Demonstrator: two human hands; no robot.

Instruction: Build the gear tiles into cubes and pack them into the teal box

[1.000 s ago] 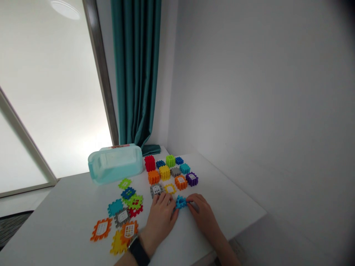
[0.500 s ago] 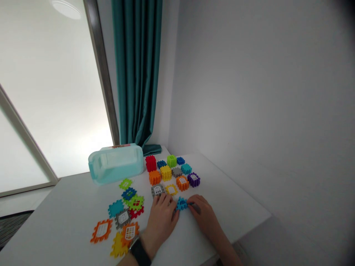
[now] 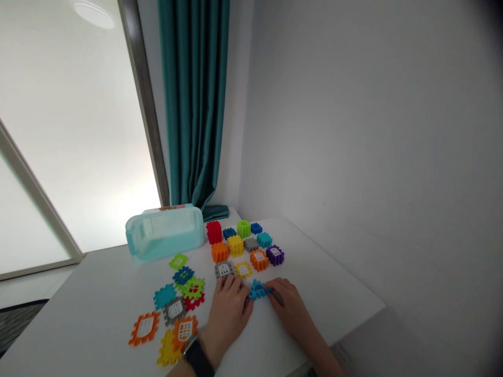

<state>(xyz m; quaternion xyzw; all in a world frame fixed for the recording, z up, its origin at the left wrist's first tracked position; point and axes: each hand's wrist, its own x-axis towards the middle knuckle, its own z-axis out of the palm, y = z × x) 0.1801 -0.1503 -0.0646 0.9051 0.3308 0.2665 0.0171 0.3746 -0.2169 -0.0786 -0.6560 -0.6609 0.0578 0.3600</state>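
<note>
Two-handed grip — blue plastic block (image 3: pixel 257 289)

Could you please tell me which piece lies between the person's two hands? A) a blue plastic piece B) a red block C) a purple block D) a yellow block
A: the blue plastic piece sits between the left hand and the right hand, at the right hand's fingertips.

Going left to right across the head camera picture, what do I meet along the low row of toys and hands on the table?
Orange plastic tile → left hand → blue plastic block → right hand
</note>
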